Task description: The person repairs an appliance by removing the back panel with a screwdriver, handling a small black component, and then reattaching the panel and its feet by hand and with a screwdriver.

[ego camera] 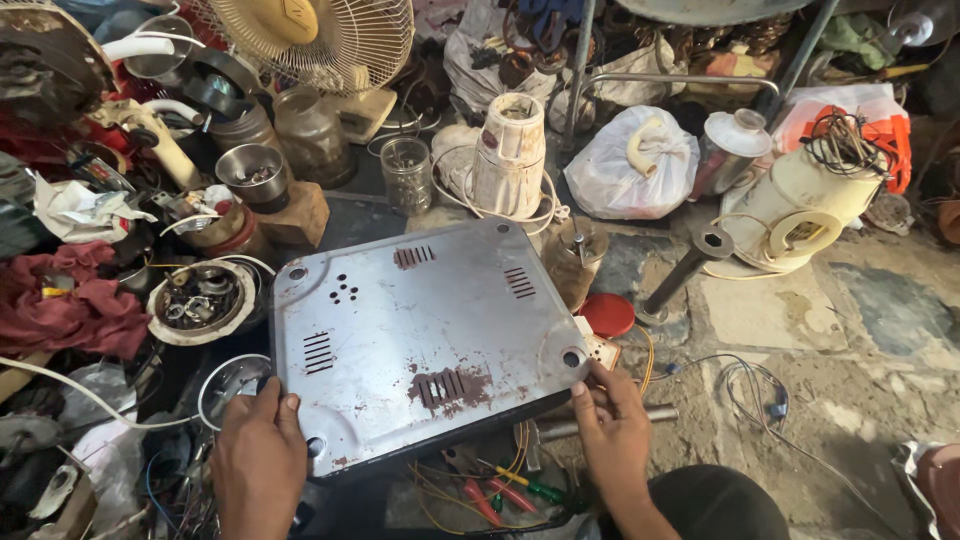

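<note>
A flat grey metal appliance base (420, 330), rusty in spots, with vent slots and round corner feet, lies bottom-up in front of me. My left hand (258, 460) grips its near left corner. My right hand (612, 420) holds its near right corner, fingers curled under the edge. Beneath the near edge lie coloured wires and screwdrivers (500, 490) with red and green handles.
Clutter surrounds the spot: a pedestal fan (315, 40), metal jars (252, 175), a white mixer body (510, 155), a white plastic bag (635, 165), a cream appliance with wires (800, 205), a red lid (607, 315), a red cloth (60, 300), loose cables (750, 390) on the dirty floor.
</note>
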